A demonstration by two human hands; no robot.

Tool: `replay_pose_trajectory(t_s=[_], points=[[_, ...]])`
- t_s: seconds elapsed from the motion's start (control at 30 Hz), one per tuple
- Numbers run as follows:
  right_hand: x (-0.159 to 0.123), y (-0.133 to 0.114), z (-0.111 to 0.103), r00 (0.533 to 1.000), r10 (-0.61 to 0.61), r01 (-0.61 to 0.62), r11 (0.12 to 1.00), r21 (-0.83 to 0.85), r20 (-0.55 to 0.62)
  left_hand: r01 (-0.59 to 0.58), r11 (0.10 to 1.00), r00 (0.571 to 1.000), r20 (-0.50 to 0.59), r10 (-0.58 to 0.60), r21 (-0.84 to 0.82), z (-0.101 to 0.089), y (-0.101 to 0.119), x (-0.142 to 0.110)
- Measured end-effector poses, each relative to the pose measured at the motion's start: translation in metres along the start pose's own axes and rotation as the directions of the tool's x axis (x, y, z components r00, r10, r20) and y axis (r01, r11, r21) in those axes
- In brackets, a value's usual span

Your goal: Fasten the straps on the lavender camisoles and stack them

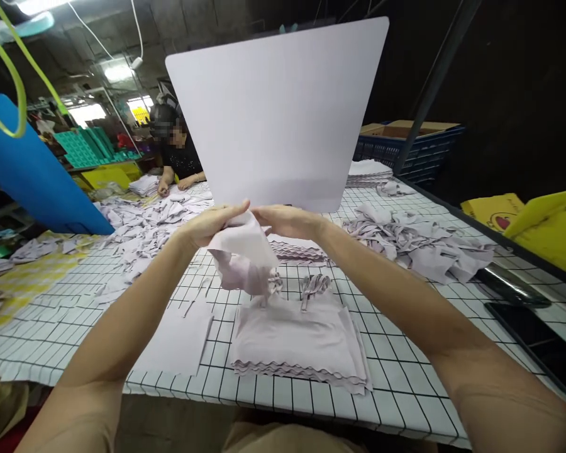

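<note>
My left hand [212, 223] and my right hand [287, 220] meet in front of me, both closed on the bottom edge of a large pale lilac board [278, 113] held upright. A lilac fabric garment [245, 258] hangs from the same grip, drooping toward the table. Below it lies a neat stack of folded lilac garments [299, 343] with straps at the top. A flat lilac sheet [177, 340] lies to the left of the stack.
The table [405, 390] has a white cloth with a black grid. Loose lilac pieces are heaped at right [415, 242] and at left [146, 220]. A co-worker [179, 157] sits at the far end. A phone [538, 343] lies at right, beside yellow bags [547, 226].
</note>
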State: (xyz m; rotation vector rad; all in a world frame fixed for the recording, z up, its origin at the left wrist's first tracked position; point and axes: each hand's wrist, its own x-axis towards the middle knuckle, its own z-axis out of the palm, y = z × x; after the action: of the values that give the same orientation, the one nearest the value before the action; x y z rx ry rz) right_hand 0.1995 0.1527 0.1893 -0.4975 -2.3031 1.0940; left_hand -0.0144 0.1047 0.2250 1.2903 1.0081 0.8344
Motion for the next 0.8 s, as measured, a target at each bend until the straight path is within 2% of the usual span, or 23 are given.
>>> replay_pose_trajectory(t_s=[0.03,0.1,0.17,0.23,0.3,0.37,0.4,0.47,0.5,0.53,0.57,0.63,0.7,0.8], points=[[0.006,-0.004,0.003,0.998,0.013,-0.021,0.992,0.125,0.063,0.006,0.999,1.0,0.001,-0.006,0.031,0.0,0.01,-0.001],[0.012,-0.01,0.003,0.984,0.049,-0.111,0.922,0.372,0.172,0.03,0.991,0.999,-0.015,-0.028,0.133,-0.005,0.028,-0.007],[0.012,-0.017,-0.005,0.985,0.069,-0.133,0.887,0.442,0.158,0.043,0.963,0.999,0.006,-0.046,0.266,-0.014,0.04,-0.014],[0.008,-0.025,-0.017,0.988,0.082,-0.127,0.908,0.398,0.128,0.008,0.927,0.994,0.099,-0.048,0.375,-0.023,0.047,-0.019],[0.003,-0.031,-0.03,0.973,0.135,-0.179,0.955,0.238,0.187,-0.066,0.895,0.98,0.196,-0.024,0.442,-0.03,0.049,-0.021],[-0.001,-0.033,-0.041,0.918,0.294,-0.29,0.955,-0.055,0.267,-0.12,0.86,0.977,0.214,0.013,0.496,-0.036,0.048,-0.019],[-0.004,-0.032,-0.046,0.876,0.404,-0.351,0.908,-0.228,0.263,-0.131,0.84,0.98,0.196,0.03,0.527,-0.038,0.047,-0.017],[-0.013,-0.027,-0.055,0.798,0.581,-0.443,0.743,-0.502,0.156,-0.129,0.783,0.986,0.16,0.038,0.608,-0.043,0.043,-0.014],[-0.019,-0.025,-0.059,0.777,0.623,-0.472,0.674,-0.569,0.093,-0.12,0.744,0.988,0.154,0.023,0.657,-0.045,0.04,-0.012],[-0.026,-0.023,-0.063,0.771,0.634,-0.488,0.646,-0.586,0.057,-0.11,0.702,0.988,0.153,0.001,0.704,-0.047,0.036,-0.01],[-0.033,-0.021,-0.067,0.785,0.617,-0.492,0.67,-0.556,0.048,-0.1,0.665,0.988,0.152,-0.02,0.74,-0.049,0.032,-0.008],[-0.047,-0.02,-0.072,0.852,0.521,-0.466,0.797,-0.384,0.049,-0.082,0.647,0.99,0.139,-0.037,0.758,-0.05,0.021,-0.003],[-0.059,-0.018,-0.077,0.905,0.425,-0.421,0.891,-0.172,-0.015,-0.082,0.719,0.993,0.119,-0.001,0.69,-0.05,0.011,0.002],[-0.069,-0.013,-0.087,0.91,0.378,-0.383,0.924,0.006,-0.168,-0.115,0.846,0.993,0.087,0.082,0.52,-0.052,0.004,0.013]])
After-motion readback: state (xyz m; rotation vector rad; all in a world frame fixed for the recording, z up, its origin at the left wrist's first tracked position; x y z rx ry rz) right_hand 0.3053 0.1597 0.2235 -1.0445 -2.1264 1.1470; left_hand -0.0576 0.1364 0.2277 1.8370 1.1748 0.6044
